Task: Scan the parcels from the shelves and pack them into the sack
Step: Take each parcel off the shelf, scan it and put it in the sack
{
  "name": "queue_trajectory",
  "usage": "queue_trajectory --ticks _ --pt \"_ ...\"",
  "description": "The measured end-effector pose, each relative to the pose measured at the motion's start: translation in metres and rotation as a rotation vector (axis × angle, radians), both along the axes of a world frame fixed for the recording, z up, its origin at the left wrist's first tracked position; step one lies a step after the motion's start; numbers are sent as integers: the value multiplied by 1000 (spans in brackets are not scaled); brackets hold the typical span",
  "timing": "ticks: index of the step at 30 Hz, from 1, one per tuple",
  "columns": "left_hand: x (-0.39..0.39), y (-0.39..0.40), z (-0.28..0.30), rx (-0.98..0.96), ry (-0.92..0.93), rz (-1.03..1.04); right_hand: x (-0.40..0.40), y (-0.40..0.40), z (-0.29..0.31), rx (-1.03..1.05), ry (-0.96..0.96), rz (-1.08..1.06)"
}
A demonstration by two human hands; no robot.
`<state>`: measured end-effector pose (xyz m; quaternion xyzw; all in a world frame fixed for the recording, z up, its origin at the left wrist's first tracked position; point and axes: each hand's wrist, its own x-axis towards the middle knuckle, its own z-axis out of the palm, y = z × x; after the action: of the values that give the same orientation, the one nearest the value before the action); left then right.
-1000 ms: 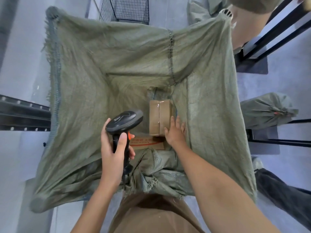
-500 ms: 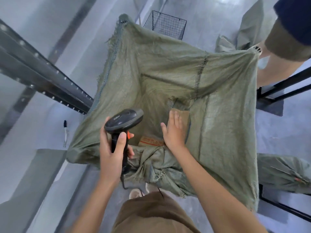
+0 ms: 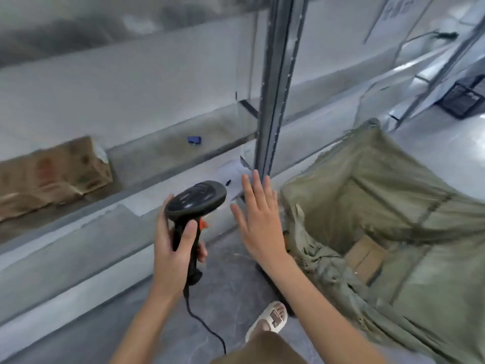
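Left hand (image 3: 173, 248) grips scanner (image 3: 195, 206), right hand (image 3: 258, 219) spread and empty beside sack (image 3: 393, 206); next parcel (image 3: 52, 172) lies on shelf (image 3: 157, 158), best approached squarely with label presented to scanner.

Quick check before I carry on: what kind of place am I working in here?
Most likely a parcel sorting depot or warehouse. Metal shelving holds a cardboard parcel, the left hand grips a corded barcode scanner, and an open woven sack already holds a box.
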<state>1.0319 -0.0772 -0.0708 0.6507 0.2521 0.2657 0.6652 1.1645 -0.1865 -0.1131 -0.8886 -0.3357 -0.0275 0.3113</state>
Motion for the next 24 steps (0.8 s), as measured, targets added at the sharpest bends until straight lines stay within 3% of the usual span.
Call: queue_trajectory --ticks 11,24 --pt "-296 105 58 101 -96 623 -247 183 69 -35 -96 600" --pt "-487 117 52 115 -174 1168 -440 296 64 -189 -137 1051"
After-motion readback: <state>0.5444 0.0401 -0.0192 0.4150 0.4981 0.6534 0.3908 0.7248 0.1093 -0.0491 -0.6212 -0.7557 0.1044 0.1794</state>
